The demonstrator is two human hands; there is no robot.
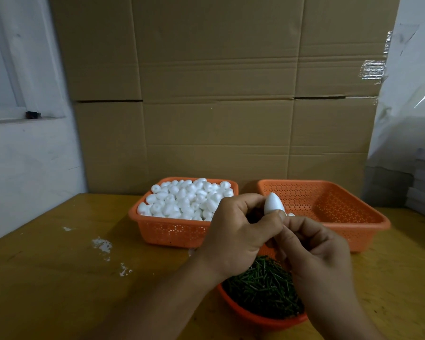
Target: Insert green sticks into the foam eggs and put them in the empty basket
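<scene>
The left hand (233,231) pinches a white pointed foam egg (273,203) between thumb and fingers, tip upward, leaving its blunt underside open to the right hand (317,249), whose fingers are curled close beneath it, probably working a stick in; no stick shows in that grip, so I cannot tell whether it holds one. Both hands hover above the small orange basket of green sticks (265,288) at the near edge of the yellow wooden table (59,278), handy for refills. The orange basket heaped with white foam eggs (172,231) sits just left, and the empty orange perforated basket (334,204) just right, nearly touching it, with its open mouth unobstructed for a short drop. A wall of brown cardboard boxes (219,94) closes the far edge.
</scene>
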